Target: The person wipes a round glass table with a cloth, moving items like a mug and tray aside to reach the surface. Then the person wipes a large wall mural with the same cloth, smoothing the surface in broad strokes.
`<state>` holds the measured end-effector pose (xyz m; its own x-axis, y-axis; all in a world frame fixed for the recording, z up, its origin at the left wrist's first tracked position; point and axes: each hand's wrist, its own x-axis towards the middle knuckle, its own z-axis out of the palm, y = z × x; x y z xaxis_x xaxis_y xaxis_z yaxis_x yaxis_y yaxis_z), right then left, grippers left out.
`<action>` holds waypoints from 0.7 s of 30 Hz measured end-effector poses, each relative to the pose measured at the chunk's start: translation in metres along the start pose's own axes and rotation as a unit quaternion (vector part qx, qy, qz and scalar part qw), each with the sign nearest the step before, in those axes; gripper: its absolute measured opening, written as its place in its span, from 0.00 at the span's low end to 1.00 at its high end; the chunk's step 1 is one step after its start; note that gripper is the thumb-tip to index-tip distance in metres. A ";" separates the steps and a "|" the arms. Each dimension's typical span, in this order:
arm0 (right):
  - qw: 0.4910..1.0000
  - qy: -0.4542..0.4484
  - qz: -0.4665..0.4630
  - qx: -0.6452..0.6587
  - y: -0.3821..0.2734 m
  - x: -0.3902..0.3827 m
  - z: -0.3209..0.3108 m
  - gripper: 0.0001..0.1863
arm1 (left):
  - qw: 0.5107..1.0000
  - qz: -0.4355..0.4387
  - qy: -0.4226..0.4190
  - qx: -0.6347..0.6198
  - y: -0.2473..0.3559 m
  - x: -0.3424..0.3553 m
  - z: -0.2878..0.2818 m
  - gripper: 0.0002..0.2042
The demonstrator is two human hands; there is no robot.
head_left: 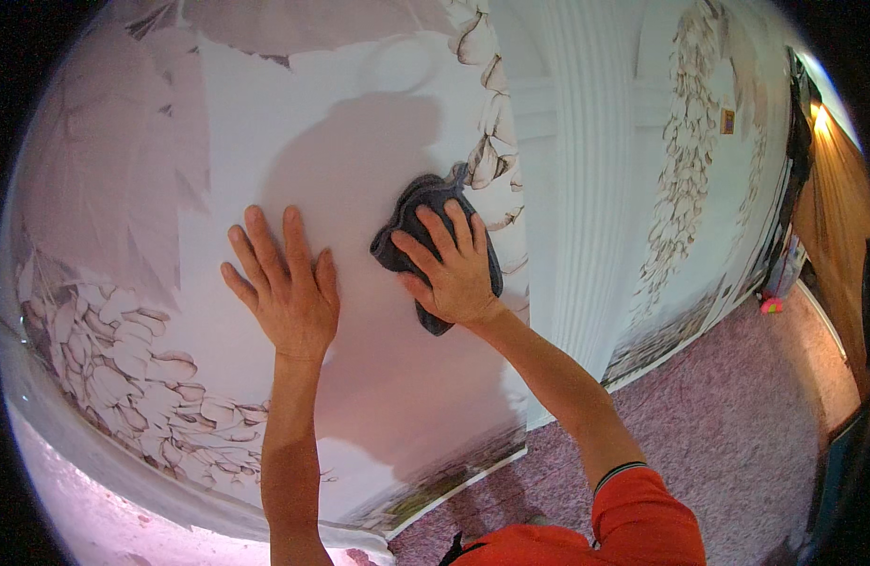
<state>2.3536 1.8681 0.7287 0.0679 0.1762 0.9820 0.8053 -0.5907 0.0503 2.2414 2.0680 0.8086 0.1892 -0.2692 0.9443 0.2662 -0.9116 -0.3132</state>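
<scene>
A wallpaper panel (237,123) with pale printed petals and grey-mauve leaf shapes covers the wall before me. My left hand (289,288) lies flat on it with the fingers spread and nothing held. To its right, my right hand (454,269) holds a folded dark grey cloth (402,241) pressed against the panel. The fingers are spread over the cloth, and its edges stick out around them. My shadow falls across the panel around both hands. Whether the paper beneath the cloth is smooth is hidden.
Another wallpaper section (586,189) with a printed column continues to the right, with a small yellowish box (727,122) on it. The floor (680,424) is mottled purple-pink. Brown draped fabric (836,217) hangs at far right, near a small pink item (771,305). Whitish sheeting (105,481) lies along the lower left.
</scene>
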 end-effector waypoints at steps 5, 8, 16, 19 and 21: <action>0.999 0.049 0.006 -0.004 0.016 0.036 -0.013 0.27 | 1.000 0.001 0.015 -0.001 -0.001 0.000 0.003 0.31; 0.996 0.090 0.003 -0.016 0.032 0.057 -0.014 0.28 | 1.000 -0.006 0.004 -0.006 0.004 -0.005 0.003 0.31; 0.997 0.053 0.048 -0.018 0.029 0.020 -0.008 0.29 | 0.999 -0.001 -0.040 -0.033 0.031 -0.034 0.010 0.33; 0.999 0.024 0.043 -0.023 0.026 -0.006 -0.008 0.31 | 0.998 0.009 -0.050 -0.038 0.043 -0.044 0.016 0.34; 0.999 0.027 0.031 -0.022 0.029 -0.006 -0.008 0.31 | 0.998 0.013 -0.058 -0.035 0.048 -0.046 0.017 0.35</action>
<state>2.3712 1.8436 0.7258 0.0834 0.0965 0.9918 0.7736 -0.6337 -0.0034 2.2616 2.0415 0.7482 0.3039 -0.2595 0.9167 0.1941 -0.9252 -0.3262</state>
